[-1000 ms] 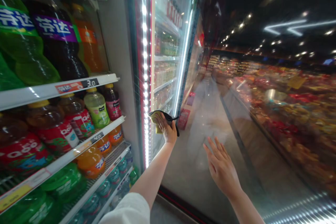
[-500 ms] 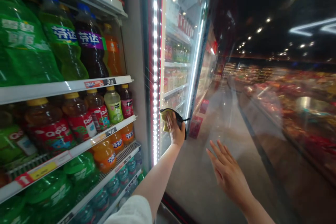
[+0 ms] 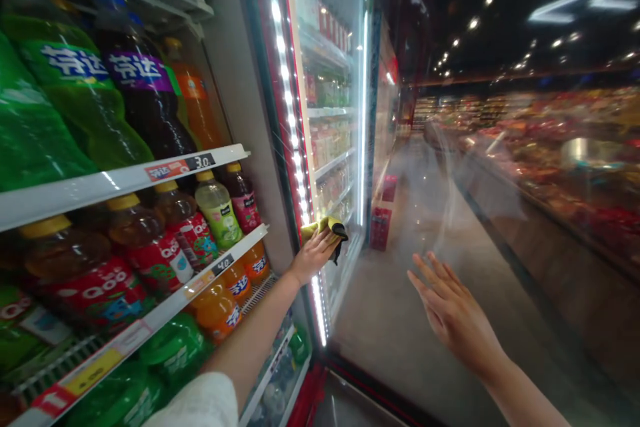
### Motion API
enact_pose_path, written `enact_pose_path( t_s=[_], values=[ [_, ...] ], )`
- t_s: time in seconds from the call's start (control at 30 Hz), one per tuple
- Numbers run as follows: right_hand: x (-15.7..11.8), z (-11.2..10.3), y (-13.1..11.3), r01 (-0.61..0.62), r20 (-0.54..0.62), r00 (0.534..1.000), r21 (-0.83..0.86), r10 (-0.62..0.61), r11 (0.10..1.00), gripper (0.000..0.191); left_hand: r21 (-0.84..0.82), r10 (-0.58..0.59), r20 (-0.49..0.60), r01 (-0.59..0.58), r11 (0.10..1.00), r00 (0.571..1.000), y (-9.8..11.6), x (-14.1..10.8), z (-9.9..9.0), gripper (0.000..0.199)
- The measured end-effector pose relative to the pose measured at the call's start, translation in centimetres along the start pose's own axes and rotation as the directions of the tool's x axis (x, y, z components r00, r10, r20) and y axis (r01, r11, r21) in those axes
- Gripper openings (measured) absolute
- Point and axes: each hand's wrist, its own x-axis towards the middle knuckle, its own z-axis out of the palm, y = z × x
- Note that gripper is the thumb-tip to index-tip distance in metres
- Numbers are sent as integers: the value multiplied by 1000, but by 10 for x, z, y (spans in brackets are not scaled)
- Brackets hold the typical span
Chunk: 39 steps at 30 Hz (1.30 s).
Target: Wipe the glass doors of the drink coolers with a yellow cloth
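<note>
My left hand [image 3: 315, 255] presses a folded yellow cloth [image 3: 324, 230] with a dark edge against the lit frame and glass of a drinks cooler door [image 3: 345, 147]. The cloth sits under my fingers, and part of it hangs past them. My right hand [image 3: 447, 307] is raised with its fingers spread and nothing in it. It is close to the glass pane, but I cannot tell whether it touches. A white sleeve [image 3: 195, 403] shows at the bottom edge on my left arm.
To the left stand white cooler shelves [image 3: 120, 180] of green, dark, orange and red-labelled bottles with price tags. Beyond the door, a red crate [image 3: 380, 228] stands on the aisle floor [image 3: 385, 307]. Blurred displays of packaged goods [image 3: 560, 147] line the right.
My left hand has tilted from upright to pointing right, with the cloth now along its fingertips. The view has swung, and my right hand sits slightly higher.
</note>
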Motion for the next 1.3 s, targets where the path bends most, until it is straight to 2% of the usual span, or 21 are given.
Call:
enact_pose_path(
  t_s=[0.1, 0.17, 0.23, 0.33, 0.43, 0.57, 0.63, 0.7, 0.8, 0.87, 0.93, 1.03, 1.1, 1.17, 1.23, 1.3],
  values=[
    [9, 9, -10, -19, -6, 1000, -10, 19, 1000, 56, 46, -44, -21, 45, 998, 999, -32, -14, -15, 58],
    [15, 19, -15, -29, -3, 1000, -27, 29, 999, 55, 81, -83, -35, 86, 993, 996, -48, -20, -15, 64],
    [21, 31, -18, -48, -5, 999, -47, 47, 998, 54, 108, -108, -26, 111, 988, 994, -59, -23, -8, 68],
    [23, 54, -22, -101, -42, 994, -67, 98, 993, 55, 111, -157, -12, 157, 981, 988, -68, -27, 15, 67],
    [17, 80, -26, -159, -81, 985, -82, 152, 984, 58, 93, -210, -7, 209, 973, 978, -65, -40, 46, 66],
    [0, 108, -31, -202, -73, 978, -96, 195, 975, 63, 66, -233, 34, 230, 971, 972, -48, -82, 83, 67],
    [-6, 114, -30, -205, -54, 978, -92, 201, 974, 65, 43, -217, 58, 215, 976, 974, -38, -104, 92, 68],
    [-9, 113, -28, -191, -37, 981, -84, 189, 978, 64, 9, -211, 54, 211, 977, 976, -28, -114, 93, 72],
    [-8, 103, -25, -149, -22, 989, -77, 147, 986, 62, -103, -251, -71, 244, 964, 965, -17, -96, 82, 76],
    [-7, 96, -24, -130, -19, 992, -73, 128, 989, 63, -188, -293, -175, 260, 947, 940, -9, -68, 74, 76],
    [-9, 89, -23, -127, -10, 992, -69, 127, 989, 67, -232, -313, -209, 264, 936, 927, 0, -38, 72, 75],
    [-20, 79, -18, -149, 10, 989, -93, 150, 985, 70, -287, -415, -208, 350, 892, 886, 23, -10, 85, 78],
    [-31, 72, -12, -170, 10, 985, -131, 173, 977, 68, -347, -494, -221, 405, 846, 841, 45, -1, 97, 81],
    [-42, 63, -6, -193, 2, 981, -178, 196, 965, 66, -392, -527, -241, 415, 821, 815, 70, 7, 105, 82],
    [-50, 56, 1, -217, -13, 976, -225, 219, 950, 66, -376, -495, -254, 386, 842, 831, 94, 19, 107, 81],
    [-55, 51, 6, -234, -26, 972, -258, 235, 937, 68, -287, -372, -241, 300, 910, 896, 112, 31, 105, 80]
  ],
)
